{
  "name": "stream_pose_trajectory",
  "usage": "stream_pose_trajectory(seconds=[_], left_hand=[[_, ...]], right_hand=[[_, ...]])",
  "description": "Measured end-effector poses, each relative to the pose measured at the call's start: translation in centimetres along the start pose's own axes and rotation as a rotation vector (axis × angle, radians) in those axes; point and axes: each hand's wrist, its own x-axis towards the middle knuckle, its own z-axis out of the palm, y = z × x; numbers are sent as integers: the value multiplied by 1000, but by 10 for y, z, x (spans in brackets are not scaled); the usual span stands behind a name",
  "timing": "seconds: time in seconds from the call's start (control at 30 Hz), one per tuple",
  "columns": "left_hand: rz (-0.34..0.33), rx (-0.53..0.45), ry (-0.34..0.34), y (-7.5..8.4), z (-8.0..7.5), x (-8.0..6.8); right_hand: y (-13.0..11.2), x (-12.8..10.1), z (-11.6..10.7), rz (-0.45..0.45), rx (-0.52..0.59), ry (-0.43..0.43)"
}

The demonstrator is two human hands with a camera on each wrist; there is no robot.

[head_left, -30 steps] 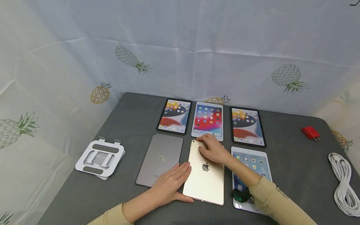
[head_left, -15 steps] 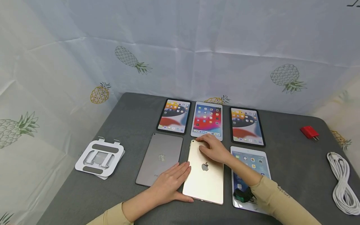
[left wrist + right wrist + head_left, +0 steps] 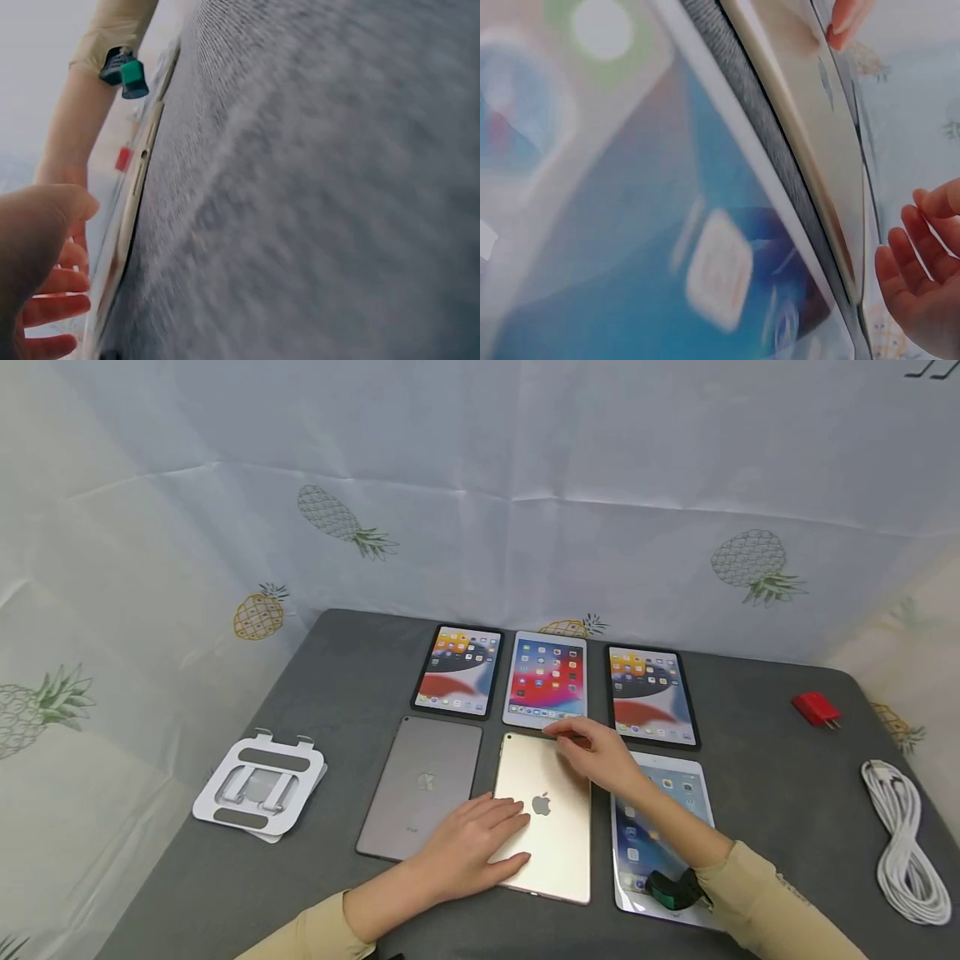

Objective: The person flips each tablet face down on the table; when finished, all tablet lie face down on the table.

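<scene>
A gold tablet (image 3: pixel 551 860) lies back up on the grey table, its apple logo showing. My left hand (image 3: pixel 472 847) is over its lower left side, fingers extended and spread. In the left wrist view that hand (image 3: pixel 37 262) has its thumb and fingers apart, close over the tablet's edge. My right hand (image 3: pixel 600 756) is at the tablet's top edge with loosely bent fingers, and in the right wrist view the fingers (image 3: pixel 900 259) pinch nothing. Left of the gold tablet lies a grey tablet (image 3: pixel 420 777), back up. To the right, a white tablet (image 3: pixel 682 785) is partly hidden under my right forearm.
Behind are a black-framed tablet (image 3: pixel 457 672), a white tablet (image 3: pixel 546 681) and another black-framed tablet (image 3: pixel 652 693), all screen up. A folded white stand (image 3: pixel 258 785) lies at left. At right are a red charger plug (image 3: pixel 816 708) and a coiled white cable (image 3: pixel 903 852).
My right hand has lifted off the gold tablet's top edge and shifted right. My left hand has moved from the lower left edge further over the tablet's back. The head view has shifted slightly.
</scene>
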Motion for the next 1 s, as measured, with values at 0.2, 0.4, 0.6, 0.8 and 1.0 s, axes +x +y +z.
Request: stream_pose_trajectory(seconds=[0.2,0.4,0.6,0.8,1.0], left_hand=[[26,-72,-34,9,1,13],[54,-148,-80,17,4,34],[61,-225,-144,22,9,53],[5,-265,-297,27,17,66],[39,-228,-377,33,26,77]], right_hand=[[4,-15,-22,11,-28,1],[11,-33,-44,18,-107,20],[18,-52,-63,24,-162,32],[29,-69,-78,69,-208,68],[39,-84,-93,101,-260,109]])
